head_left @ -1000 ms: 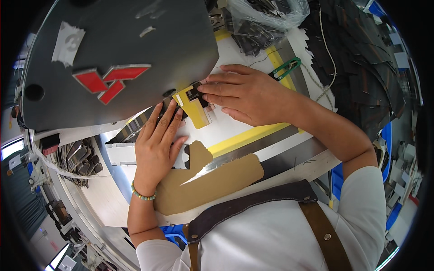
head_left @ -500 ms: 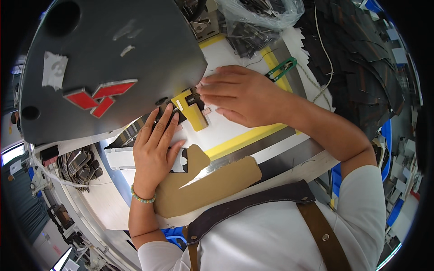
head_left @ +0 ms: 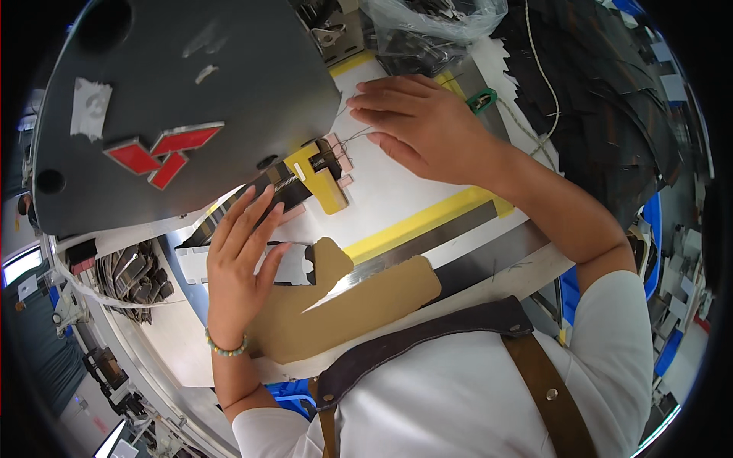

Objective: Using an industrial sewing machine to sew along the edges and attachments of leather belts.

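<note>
A yellow T-shaped piece (head_left: 327,189) lies over a dark strip with a zipper (head_left: 279,183) at the edge of the dark machine housing (head_left: 183,69), with small pink pieces (head_left: 342,153) beside it. My left hand (head_left: 244,252) is open, its fingertips on or just above the strip's left part. My right hand (head_left: 420,130) is open, fingers stretched out, up and right of the yellow piece, near loose dark threads. Green thread snips (head_left: 485,99) lie just beyond it. A white piece (head_left: 294,266) and a tan sheet (head_left: 351,305) lie below the strip.
A plastic bag of dark parts (head_left: 427,38) sits at the back. Stacked dark panels (head_left: 595,107) with a cord over them are at the right. A bundle of small dark pieces (head_left: 130,278) lies at the left. Blue bins (head_left: 294,398) show below the worktop.
My right hand has moved up and right, off the pieces by the yellow one, uncovering pink pieces and threads. My left hand has slid down and left along the strip, exposing more zipper.
</note>
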The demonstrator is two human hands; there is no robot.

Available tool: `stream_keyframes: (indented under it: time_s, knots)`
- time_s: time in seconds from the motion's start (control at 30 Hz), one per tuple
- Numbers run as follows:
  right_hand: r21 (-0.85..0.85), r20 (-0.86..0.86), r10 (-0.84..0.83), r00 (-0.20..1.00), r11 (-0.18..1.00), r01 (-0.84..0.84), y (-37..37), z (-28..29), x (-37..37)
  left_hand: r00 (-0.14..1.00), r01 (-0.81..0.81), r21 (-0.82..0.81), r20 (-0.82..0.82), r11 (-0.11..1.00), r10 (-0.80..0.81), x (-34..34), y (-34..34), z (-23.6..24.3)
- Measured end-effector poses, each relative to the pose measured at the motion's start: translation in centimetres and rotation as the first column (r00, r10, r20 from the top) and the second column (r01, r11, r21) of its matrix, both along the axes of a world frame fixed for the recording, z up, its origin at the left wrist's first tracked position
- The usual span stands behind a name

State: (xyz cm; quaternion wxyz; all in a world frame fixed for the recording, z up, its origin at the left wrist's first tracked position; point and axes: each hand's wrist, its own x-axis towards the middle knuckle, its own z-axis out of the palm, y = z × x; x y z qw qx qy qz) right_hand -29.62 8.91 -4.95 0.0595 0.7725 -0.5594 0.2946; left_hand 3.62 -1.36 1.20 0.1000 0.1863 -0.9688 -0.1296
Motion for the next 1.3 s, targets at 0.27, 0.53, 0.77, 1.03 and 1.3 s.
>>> stream_keyframes:
  time_s: [0.27, 0.53, 0.77, 1.03, 1.3]
  knots:
    - [-0.178, 0.135, -0.148, 0.98, 0.969, 0.171, 0.6, 9.4, -6.3, 0.986, 0.164, 0.375, -0.102, 0.912, -0.135, 0.8, 2.9, 5.8]
    - [0.1, -0.116, -0.388, 0.914, 0.911, 0.399, -1.4, 16.3, -9.4, 0.787, 0.579, 0.574, -0.578, 0.58, -0.214, -5.8, 11.5, 14.3]
    - [0.158, -0.562, -0.393, 0.728, 0.813, 0.561, -9.3, 5.3, -12.8, 0.576, 0.817, 0.492, -0.697, 0.301, -0.427, -7.0, 11.6, 14.3]
    - [0.009, -0.467, -0.459, 0.756, 0.852, 0.523, -8.1, 3.3, -14.2, 0.828, 0.56, 0.645, -0.416, 0.52, -0.376, -3.5, 9.1, 9.6]
    - [0.158, 0.137, -0.434, 0.89, 0.897, 0.413, -3.3, 9.4, -14.1, 0.958, 0.279, 0.832, -0.273, 0.479, -0.083, -4.0, 7.8, 5.9]
